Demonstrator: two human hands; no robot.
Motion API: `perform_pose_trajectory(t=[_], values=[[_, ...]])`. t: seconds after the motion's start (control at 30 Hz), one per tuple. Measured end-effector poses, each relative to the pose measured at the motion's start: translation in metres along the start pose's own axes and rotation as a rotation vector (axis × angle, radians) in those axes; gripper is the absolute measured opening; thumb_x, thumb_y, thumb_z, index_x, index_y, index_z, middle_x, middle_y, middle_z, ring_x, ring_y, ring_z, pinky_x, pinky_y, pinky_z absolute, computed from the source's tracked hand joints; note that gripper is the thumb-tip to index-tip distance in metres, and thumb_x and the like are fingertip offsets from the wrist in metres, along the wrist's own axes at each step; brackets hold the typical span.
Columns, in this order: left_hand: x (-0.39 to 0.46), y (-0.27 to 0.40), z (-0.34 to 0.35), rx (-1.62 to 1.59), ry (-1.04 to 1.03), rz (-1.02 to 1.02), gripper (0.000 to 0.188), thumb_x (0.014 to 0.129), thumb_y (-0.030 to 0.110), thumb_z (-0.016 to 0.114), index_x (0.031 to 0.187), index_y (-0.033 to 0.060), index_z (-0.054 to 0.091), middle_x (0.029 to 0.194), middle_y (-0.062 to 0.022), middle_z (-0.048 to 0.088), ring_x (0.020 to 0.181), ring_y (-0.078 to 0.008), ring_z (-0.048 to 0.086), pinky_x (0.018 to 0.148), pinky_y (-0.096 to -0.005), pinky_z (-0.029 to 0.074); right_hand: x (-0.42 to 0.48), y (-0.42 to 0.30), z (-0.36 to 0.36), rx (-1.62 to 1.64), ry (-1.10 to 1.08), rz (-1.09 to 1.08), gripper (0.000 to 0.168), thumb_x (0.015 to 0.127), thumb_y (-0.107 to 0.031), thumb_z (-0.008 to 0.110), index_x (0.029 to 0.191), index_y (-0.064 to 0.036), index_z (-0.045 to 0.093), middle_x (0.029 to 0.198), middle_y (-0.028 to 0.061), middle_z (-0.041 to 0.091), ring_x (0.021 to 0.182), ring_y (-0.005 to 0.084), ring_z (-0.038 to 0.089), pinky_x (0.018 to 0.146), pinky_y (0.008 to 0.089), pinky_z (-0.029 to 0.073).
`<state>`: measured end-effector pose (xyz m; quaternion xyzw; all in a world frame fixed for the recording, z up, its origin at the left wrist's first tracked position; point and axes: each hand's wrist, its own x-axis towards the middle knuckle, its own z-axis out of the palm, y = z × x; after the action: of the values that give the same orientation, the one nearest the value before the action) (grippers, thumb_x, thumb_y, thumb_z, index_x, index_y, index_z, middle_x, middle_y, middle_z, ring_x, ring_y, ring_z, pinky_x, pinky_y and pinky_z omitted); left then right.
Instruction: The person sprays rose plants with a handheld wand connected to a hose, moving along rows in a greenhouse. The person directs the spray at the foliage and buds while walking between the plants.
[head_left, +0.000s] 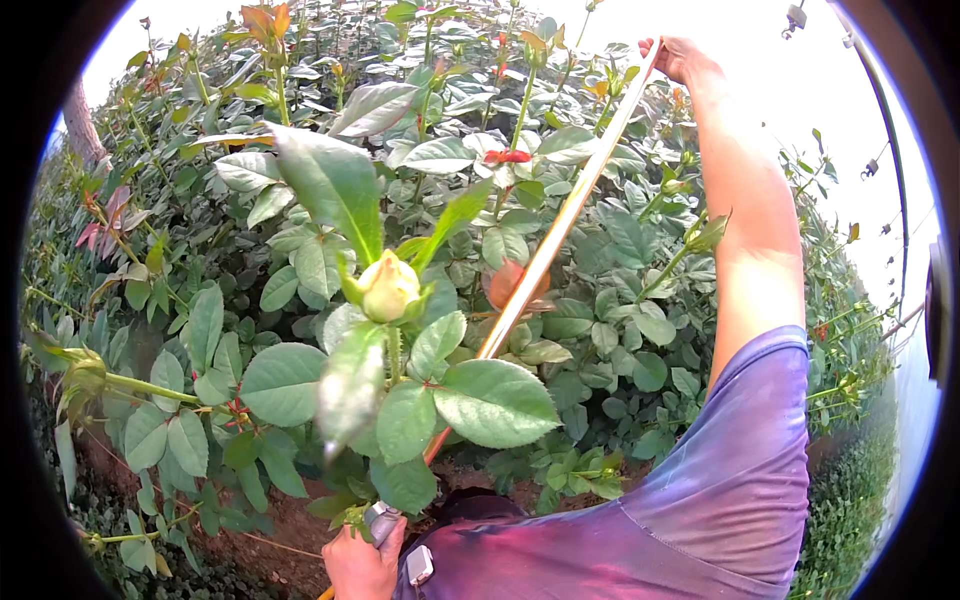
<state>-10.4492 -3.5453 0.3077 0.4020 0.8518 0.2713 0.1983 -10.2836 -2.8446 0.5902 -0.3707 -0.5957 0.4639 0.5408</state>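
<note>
My right hand (679, 58) is raised at the upper right, pinching the end of a long, flat, shiny tape (562, 221). The tape slants taut down across the plants and passes behind leaves near my body. Low in the view, my left hand (365, 561) closes around a silver-grey case or tool (382, 519), partly covered by leaves. Its link with the tape is hidden, so I cannot tell what it is exactly. A pale yellow rosebud (388, 287) stands upright close to the camera, with broad green leaves (495, 403) just above my left hand.
Dense rose bushes (450, 157) with several buds fill the space ahead. Another bud stem (150, 386) leans in from the left. Brown soil (247, 559) shows below. A small white device (420, 564) is on my shirt. A trunk or post (84, 127) stands far left.
</note>
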Motion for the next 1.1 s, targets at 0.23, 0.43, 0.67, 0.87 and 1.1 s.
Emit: perform_pose_trajectory(t=[0.23, 0.43, 0.67, 0.87, 1.1], values=[[-0.020, -0.011, -0.011, -0.124, 0.173, 0.057, 0.036, 0.087, 0.028, 0.064, 0.107, -0.0014, 0.058, 0.087, -0.0220, 0.064, 0.081, -0.0388, 0.063, 0.068, -0.0402, 0.048, -0.138, -0.042, 0.112, -1.465, -0.412, -0.943, 0.030, 0.085, -0.033, 0.059, 0.090, -0.005, 0.068, 0.089, 0.0175, 0.066, 0.081, 0.0353, 0.063, 0.070, 0.0411, 0.050], [0.014, 0.005, -0.023, -0.276, -0.319, -0.045, 0.031, 0.087, 0.027, 0.063, 0.102, -0.0007, 0.060, 0.089, -0.0204, 0.064, 0.080, -0.0378, 0.062, 0.071, -0.0414, 0.048, -0.010, 0.014, 0.067, -0.244, -0.287, -0.131, 0.014, 0.092, -0.010, 0.044, 0.096, 0.001, 0.051, 0.087, 0.0145, 0.062, 0.073, 0.0245, 0.066, 0.067, 0.0379, 0.061], [0.047, 0.020, -0.023, -0.411, -0.414, 0.167, 0.027, 0.086, 0.021, 0.065, 0.101, -0.0007, 0.059, 0.087, -0.0191, 0.064, 0.078, -0.0383, 0.062, 0.070, -0.0402, 0.048, -0.006, 0.033, -0.022, -0.216, 0.097, 0.039, 0.015, 0.094, -0.012, 0.048, 0.100, 0.002, 0.048, 0.076, 0.0127, 0.060, 0.061, 0.0223, 0.063, 0.055, 0.0340, 0.059], [0.057, -0.020, -0.027, -0.231, -0.493, 0.224, 0.030, 0.086, 0.028, 0.066, 0.087, -0.0016, 0.058, 0.066, -0.0176, 0.057, 0.056, -0.0335, 0.053, 0.056, -0.0393, 0.044, 0.009, 0.040, -0.134, -0.186, 0.196, 0.063, 0.019, 0.093, -0.010, 0.049, 0.103, 0.006, 0.049, 0.084, 0.0207, 0.062, 0.072, 0.0315, 0.067, 0.062, 0.0423, 0.061], [0.056, -0.099, -0.077, -0.240, -0.651, 0.282, 0.032, 0.087, 0.031, 0.064, 0.099, 0.0021, 0.059, 0.072, -0.0159, 0.058, 0.067, -0.0331, 0.060, 0.062, -0.0407, 0.046, -0.101, 0.018, -0.117, -0.271, 0.356, 0.123, 0.017, 0.095, -0.016, 0.046, 0.088, -0.002, 0.053, 0.068, 0.0086, 0.059, 0.059, 0.0199, 0.060, 0.054, 0.0307, 0.055]])
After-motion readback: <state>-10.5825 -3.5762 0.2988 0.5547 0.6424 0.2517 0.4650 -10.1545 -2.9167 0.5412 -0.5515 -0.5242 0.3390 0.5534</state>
